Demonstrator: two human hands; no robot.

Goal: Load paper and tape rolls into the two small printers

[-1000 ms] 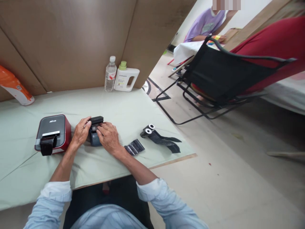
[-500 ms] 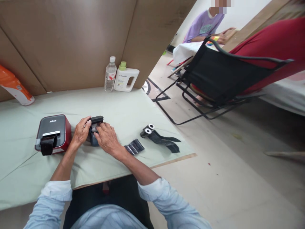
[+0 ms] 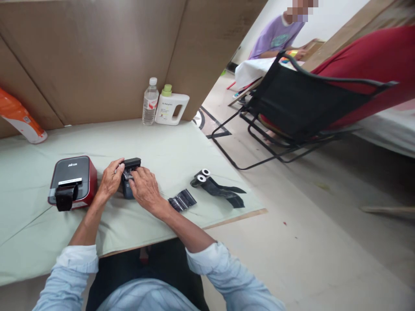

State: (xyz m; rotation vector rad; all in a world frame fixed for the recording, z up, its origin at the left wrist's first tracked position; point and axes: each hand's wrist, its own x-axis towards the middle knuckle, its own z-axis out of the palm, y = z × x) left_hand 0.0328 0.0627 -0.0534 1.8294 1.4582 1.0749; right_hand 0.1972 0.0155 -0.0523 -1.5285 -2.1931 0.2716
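Observation:
On the pale green tablecloth stands a small black portable printer (image 3: 128, 193) with its lid (image 3: 131, 163) raised. My left hand (image 3: 111, 178) is closed around its left side, thumb near the lid. My right hand (image 3: 145, 185) bends over the open compartment from the right, fingers curled inside and thumb at the front edge. A dark, shiny piece (image 3: 127, 173) shows at those fingertips; most of it is hidden. Left of my hands sits a red and black label printer (image 3: 74, 177) with a black strip hanging from its front. To the right lie a short black shiny roll (image 3: 182, 200) and black ribbon rolls (image 3: 223, 190) with white cores.
A clear water bottle (image 3: 150, 103) and a white jug (image 3: 171, 108) with a green cap stand against the brown panel (image 3: 113, 56). An orange and white bottle (image 3: 22, 119) leans at far left. Beyond the table's right edge are a black folding chair (image 3: 311, 103) and a seated person (image 3: 279, 36).
My right fingers have shifted slightly in the compartment, where a dark shiny piece now shows instead of a paler patch. My left hand keeps its place on the small printer.

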